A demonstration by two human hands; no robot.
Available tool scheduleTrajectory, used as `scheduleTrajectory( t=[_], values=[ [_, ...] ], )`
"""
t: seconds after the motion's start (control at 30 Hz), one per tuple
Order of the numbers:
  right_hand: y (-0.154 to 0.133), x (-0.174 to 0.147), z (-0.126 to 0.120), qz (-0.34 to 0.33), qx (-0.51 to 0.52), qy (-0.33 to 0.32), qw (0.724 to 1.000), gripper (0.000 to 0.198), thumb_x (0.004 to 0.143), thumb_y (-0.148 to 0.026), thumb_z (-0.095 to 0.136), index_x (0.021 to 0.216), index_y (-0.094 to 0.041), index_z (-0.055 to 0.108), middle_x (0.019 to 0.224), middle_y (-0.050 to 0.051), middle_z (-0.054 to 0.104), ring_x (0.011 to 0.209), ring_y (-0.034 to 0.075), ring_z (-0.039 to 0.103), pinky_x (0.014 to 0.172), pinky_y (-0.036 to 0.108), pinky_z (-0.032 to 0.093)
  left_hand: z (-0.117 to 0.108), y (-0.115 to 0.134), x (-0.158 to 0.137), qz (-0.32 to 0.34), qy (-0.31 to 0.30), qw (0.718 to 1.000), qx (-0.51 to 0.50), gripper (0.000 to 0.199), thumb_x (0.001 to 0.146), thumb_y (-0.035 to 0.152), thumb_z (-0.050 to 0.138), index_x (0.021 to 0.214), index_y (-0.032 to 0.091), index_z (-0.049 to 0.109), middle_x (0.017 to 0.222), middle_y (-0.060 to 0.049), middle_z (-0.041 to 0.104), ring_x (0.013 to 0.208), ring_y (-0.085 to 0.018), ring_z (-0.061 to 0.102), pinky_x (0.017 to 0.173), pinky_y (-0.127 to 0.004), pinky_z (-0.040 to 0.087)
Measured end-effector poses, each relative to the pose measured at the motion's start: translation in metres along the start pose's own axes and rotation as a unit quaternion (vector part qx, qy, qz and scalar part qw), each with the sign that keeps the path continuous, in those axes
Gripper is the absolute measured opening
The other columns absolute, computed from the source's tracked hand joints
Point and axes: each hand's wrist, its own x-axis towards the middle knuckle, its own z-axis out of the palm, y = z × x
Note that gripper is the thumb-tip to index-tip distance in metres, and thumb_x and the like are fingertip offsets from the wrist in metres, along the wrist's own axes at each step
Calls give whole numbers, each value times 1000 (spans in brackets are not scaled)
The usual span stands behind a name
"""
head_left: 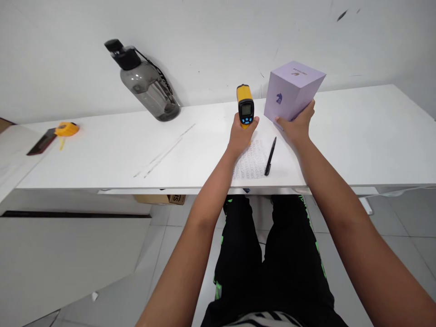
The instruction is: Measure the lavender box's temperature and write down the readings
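Note:
My left hand (pixel 241 135) is wrapped round the grip of a yellow and black infrared thermometer (pixel 245 106), its small grey screen and blue buttons facing me. To its right, my right hand (pixel 298 125) grips the lower part of a lilac box (pixel 285 96) with a dark horse-head mark on its side. Whether the box rests on the table or is lifted, I cannot tell. Between my forearms lies a sheet of paper (pixel 250 163) covered in small writing, partly under my left wrist. A black pen (pixel 270 156) lies along its right edge.
The white table (pixel 368 136) runs along a wall. A grey see-through water bottle (pixel 150 88) with a black cap stands at the back left. Farther left are a yellow tape measure (pixel 67 129) and a dark flat item (pixel 42 141). Under the table sits a cardboard box (pixel 160 199).

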Motion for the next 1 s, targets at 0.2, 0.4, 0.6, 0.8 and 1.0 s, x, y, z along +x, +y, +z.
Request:
scheduleTrajectory(
  t=[0.2, 0.4, 0.6, 0.8, 1.0],
  values=[
    [-8, -4, -6, 22, -13, -12, 1000, 102, 79, -42, 72, 156, -28, 5, 161, 15, 20, 156, 39, 15, 121, 75, 16, 0, 1, 1, -3, -2, 1000, 1, 36, 84, 53, 73, 97, 24, 55, 88, -1, 59, 81, -15, 62, 77, -32, 52],
    [-22, -7, -10, 72, -51, -21, 996, 116, 69, -22, 79, 154, -19, 2, 164, 18, 15, 157, 27, 12, 130, 50, 16, 3, -6, 7, -22, -7, 999, -41, 31, 84, 45, 76, 97, 27, 55, 90, 1, 55, 94, -16, 61, 84, -31, 52],
    [-25, -8, -12, 72, -49, -27, 996, 113, 72, -23, 79, 154, -26, 2, 164, 15, 18, 157, 27, 12, 129, 54, 15, 2, 0, 5, -24, -25, 998, -47, 29, 86, 45, 74, 97, 26, 55, 91, 0, 52, 93, -15, 62, 84, -30, 51],
    [-32, -11, -11, 81, -57, -8, 995, 115, 69, -18, 80, 154, -8, 3, 163, 23, 17, 156, 23, 15, 130, 42, 18, 1, -1, 4, 13, -16, 1000, -17, 33, 85, 51, 73, 94, 25, 54, 88, 1, 54, 82, -13, 61, 77, -30, 52],
    [-25, -8, -10, 57, -48, -18, 997, 110, 72, -21, 77, 154, -19, 3, 163, 19, 19, 155, 30, 19, 127, 59, 19, 1, -1, 6, 3, -10, 1000, -9, 34, 81, 47, 79, 94, 27, 54, 84, 1, 55, 76, -13, 58, 75, -29, 52]
  ],
)
